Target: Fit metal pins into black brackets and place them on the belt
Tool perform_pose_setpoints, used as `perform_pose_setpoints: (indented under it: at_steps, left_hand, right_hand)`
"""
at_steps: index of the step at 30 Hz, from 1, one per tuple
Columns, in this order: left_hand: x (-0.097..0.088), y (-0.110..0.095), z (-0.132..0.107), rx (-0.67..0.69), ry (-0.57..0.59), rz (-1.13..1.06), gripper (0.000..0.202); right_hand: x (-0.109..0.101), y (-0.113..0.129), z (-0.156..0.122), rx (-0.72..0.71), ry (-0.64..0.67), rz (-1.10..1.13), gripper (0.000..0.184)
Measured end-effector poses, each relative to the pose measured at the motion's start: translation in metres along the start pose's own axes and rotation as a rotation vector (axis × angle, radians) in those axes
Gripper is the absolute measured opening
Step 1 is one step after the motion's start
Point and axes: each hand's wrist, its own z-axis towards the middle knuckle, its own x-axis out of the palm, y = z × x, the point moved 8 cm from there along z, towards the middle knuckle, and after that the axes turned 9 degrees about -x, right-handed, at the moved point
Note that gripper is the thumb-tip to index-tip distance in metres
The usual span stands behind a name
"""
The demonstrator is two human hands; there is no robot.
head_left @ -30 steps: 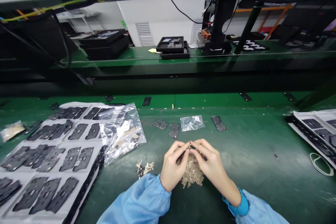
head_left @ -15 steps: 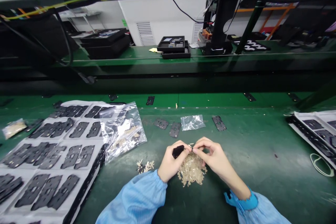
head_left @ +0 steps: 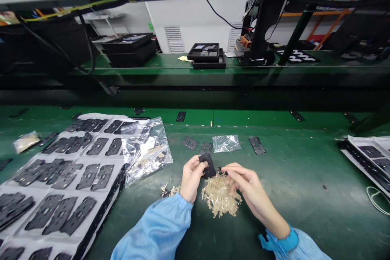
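My left hand [head_left: 191, 176] grips a flat black plastic plate [head_left: 208, 166] by its left edge, its broad face turned up toward me. Just right of the plate, my right hand [head_left: 243, 178] has thumb and forefinger pinched on a small dark piece [head_left: 219, 169], too small to name. Below both hands lies a heap of small beige clip-like pieces [head_left: 222, 199]. A smaller scatter of beige and dark bits [head_left: 169, 190] is partly hidden behind my left wrist.
To the left, a white partitioned tray [head_left: 120, 195] bears rows of black plates. A clear zip bag [head_left: 146, 150] of beige pieces overlaps its corner. Beyond my hands lie a small clear bag [head_left: 226, 143] and loose black plates [head_left: 257, 145]. Another tray [head_left: 365, 158] stands at right.
The black plate has turned in my left hand, so its broad face now shows. My right hand has drawn slightly away from it, still pinching. The view has shifted a little.
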Motion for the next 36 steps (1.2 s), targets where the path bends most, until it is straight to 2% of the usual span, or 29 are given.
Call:
perform_pose_setpoints:
  at_steps: [6,10,21,32,36]
  left_hand:
    - [-0.002,-0.002,0.001,0.031,-0.045,0.117,0.032]
    - [-0.002,0.001,0.001,0.056,-0.030,0.135,0.033]
    - [0.001,0.001,0.000,0.064,-0.019,0.164,0.034]
    - [0.002,-0.002,-0.002,0.060,-0.037,0.152,0.036]
    - [0.002,0.000,-0.002,0.050,-0.024,0.154,0.036]
  right_hand:
    - [0.003,-0.007,-0.001,0.101,0.028,-0.038,0.028]
    - [0.001,-0.011,0.000,0.107,0.041,-0.078,0.038]
    - [-0.002,-0.015,0.002,0.067,0.060,-0.200,0.045]
    - [0.000,-0.013,0.002,0.078,0.061,-0.154,0.043]
    - [0.000,-0.012,0.001,0.128,0.025,-0.059,0.033]
